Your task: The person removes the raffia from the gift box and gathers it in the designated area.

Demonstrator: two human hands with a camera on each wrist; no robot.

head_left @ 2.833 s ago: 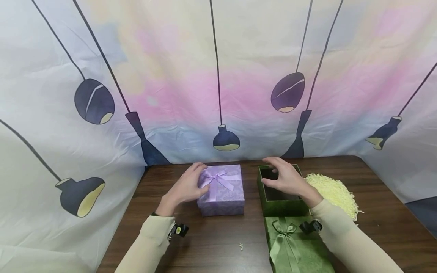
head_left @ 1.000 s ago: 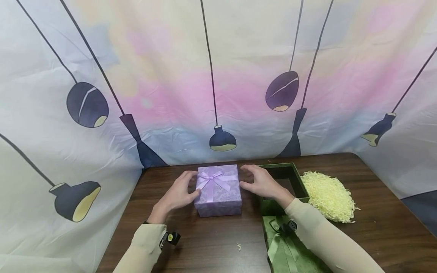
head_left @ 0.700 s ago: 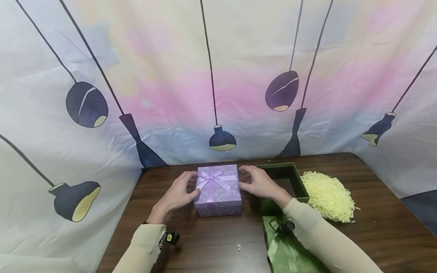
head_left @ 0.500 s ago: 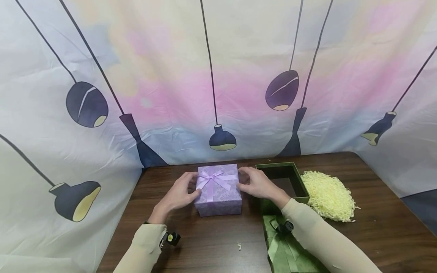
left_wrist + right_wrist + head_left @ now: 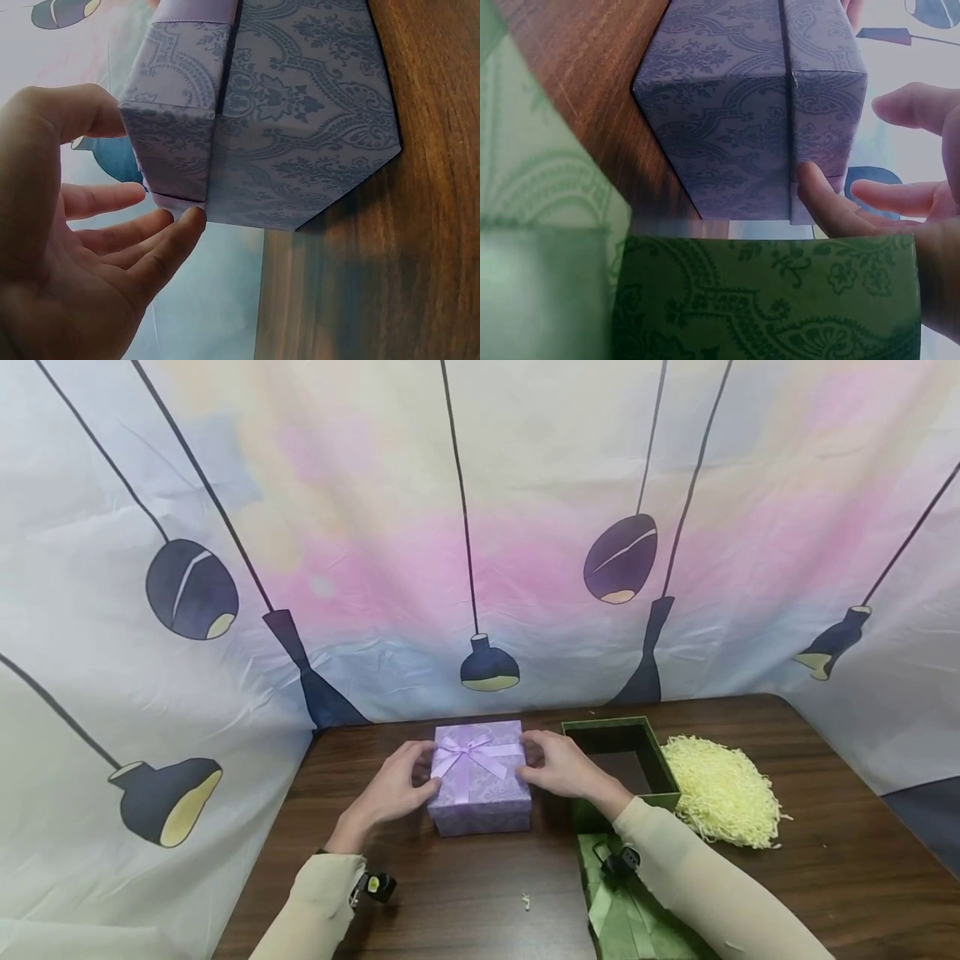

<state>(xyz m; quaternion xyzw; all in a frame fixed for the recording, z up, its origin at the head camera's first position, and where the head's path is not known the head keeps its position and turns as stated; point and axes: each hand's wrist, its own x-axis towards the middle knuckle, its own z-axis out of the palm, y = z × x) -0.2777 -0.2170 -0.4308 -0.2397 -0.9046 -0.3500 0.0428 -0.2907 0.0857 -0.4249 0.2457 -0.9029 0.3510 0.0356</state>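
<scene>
A purple patterned gift box (image 5: 480, 789) with a lilac bow (image 5: 471, 752) stands on the dark wood table (image 5: 465, 893). My left hand (image 5: 401, 781) grips its left side, thumb at the near corner and fingers along the far edge. In the left wrist view the fingertips (image 5: 187, 219) touch the lid's lower edge on the box (image 5: 300, 112). My right hand (image 5: 561, 766) grips the right side. One of its fingers (image 5: 821, 199) lies on the lid's edge of the box (image 5: 735, 112), with the thumb (image 5: 907, 105) close beside it.
An open green box (image 5: 660, 768) stands just right of the purple one, under my right forearm. Its lid with a green bow (image 5: 611, 910) lies at the table's near edge. A heap of pale yellow shredded paper (image 5: 723, 789) sits farther right. A printed curtain (image 5: 480, 527) hangs behind.
My right hand has moved left from the open green box onto the purple box's right side and closed in on it. The left hand has stayed on the left side.
</scene>
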